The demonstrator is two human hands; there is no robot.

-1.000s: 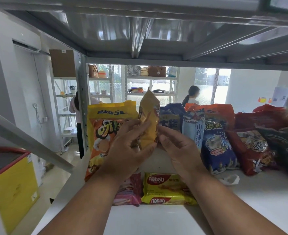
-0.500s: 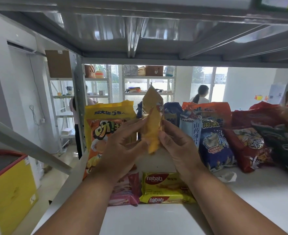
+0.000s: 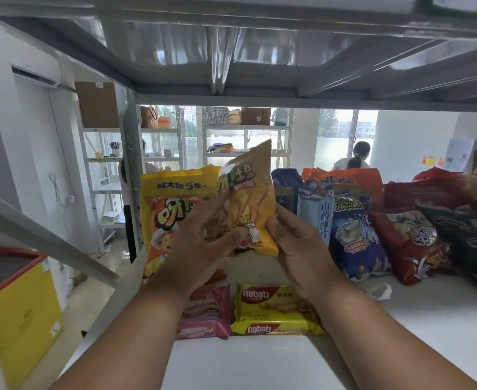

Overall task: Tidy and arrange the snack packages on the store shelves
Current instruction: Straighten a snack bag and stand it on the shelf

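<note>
the white shelf is carrying a row of snack packages under a grey metal shelf deck. at the back left, the large orange-and-yellow multipack is standing upright. right of centre, a dark blue bag and a red bag are leaning in the row, with more dark packages beyond them. at the front, the yellow nabati wafer pack is lying flat, touching the pink wafer pack on its left.

change from the earlier frames: the small yellow chip bag is now showing its printed front face to the camera, whereas half a second ago it was being presented nearly edge-on. it is also sitting slightly tilted, with its top corner leaning to the right.

position relative to the grip: the chip bag is being held clear of the shelf, in front of the multipack and above the two wafer packs. the left hand is closing its grip on the bag's lower left part, with fingers lying across the front face. the right hand is closing its grip on the bag's lower right edge, thumb on the front. most of the bag is rising above both hands.
</note>
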